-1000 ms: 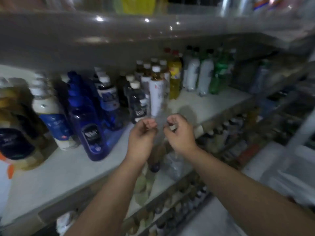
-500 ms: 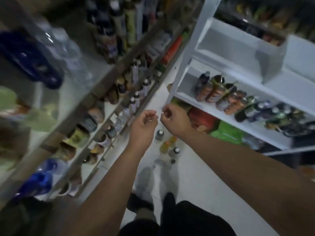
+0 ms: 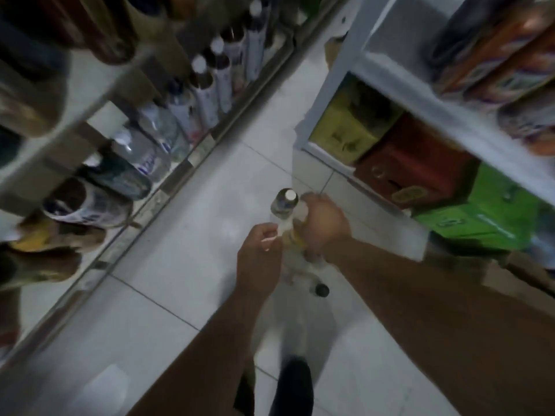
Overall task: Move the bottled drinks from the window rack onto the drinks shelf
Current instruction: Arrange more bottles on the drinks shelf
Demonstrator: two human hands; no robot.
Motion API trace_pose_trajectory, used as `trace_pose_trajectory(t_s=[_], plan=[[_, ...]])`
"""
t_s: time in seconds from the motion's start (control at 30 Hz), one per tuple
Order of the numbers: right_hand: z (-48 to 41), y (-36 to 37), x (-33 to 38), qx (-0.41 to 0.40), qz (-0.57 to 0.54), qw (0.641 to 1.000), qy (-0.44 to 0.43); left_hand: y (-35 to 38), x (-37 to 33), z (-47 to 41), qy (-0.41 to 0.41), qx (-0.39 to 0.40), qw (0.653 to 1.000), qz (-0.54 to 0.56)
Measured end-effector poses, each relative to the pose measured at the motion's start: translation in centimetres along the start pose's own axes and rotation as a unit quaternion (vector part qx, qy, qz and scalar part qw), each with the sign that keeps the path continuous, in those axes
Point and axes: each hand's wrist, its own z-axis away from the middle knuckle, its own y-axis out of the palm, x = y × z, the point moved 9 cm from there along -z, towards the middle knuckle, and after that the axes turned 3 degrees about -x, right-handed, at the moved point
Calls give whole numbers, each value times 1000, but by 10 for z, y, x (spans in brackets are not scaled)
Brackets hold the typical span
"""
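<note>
A small cluster of bottles stands on the white floor tiles between my hands, blurred and partly under pale clear plastic wrap [image 3: 300, 274]. One has a white cap [image 3: 286, 199], one holds yellow liquid [image 3: 292, 237], one has a dark cap [image 3: 321, 290]. My right hand [image 3: 326, 228] curls over the top of the yellow bottle. Just left of the cluster, my left hand [image 3: 259, 255] is closed, pinching a thin pale edge of the wrap. The drinks shelf [image 3: 168, 187] runs along the left, packed with bottles.
A white rack [image 3: 339, 70] stands on the right, with yellow [image 3: 345, 127], red [image 3: 411, 166] and green [image 3: 480, 217] cartons on its bottom level and packets above. My dark shoe [image 3: 294, 382] is on the tiles below the bottles. The aisle between shelf and rack is narrow.
The view swung from the drinks shelf down to the floor. Both hands dropped to the floor bottles; the right hand now closes over the yellow one.
</note>
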Motion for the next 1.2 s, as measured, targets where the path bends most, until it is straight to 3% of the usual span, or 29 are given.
trace_pose_trajectory(t_s=[0.2,0.3,0.43,0.57,0.73,0.83,1.1,1.2], plan=[[-120,96,-22,51,107,993,-21,26,84,-73,58,9,998,-9],[-146,128,-26,83,138,987,-12,29,100,-98,39,31,999,-6],[-154,131,-22,70,147,987,-12,24,109,-110,15,44,998,-30],[-128,93,2,65,172,980,-72,3,82,-100,19,33,998,-44],[-43,-24,58,57,173,961,-210,-36,-17,-58,38,5,998,-50],[13,-114,107,55,200,926,-314,-68,-104,-24,55,6,997,-55],[184,-373,249,-12,148,858,-492,-168,-347,100,129,74,988,-31],[255,-468,304,-82,106,832,-539,-223,-440,166,201,-12,978,-54]])
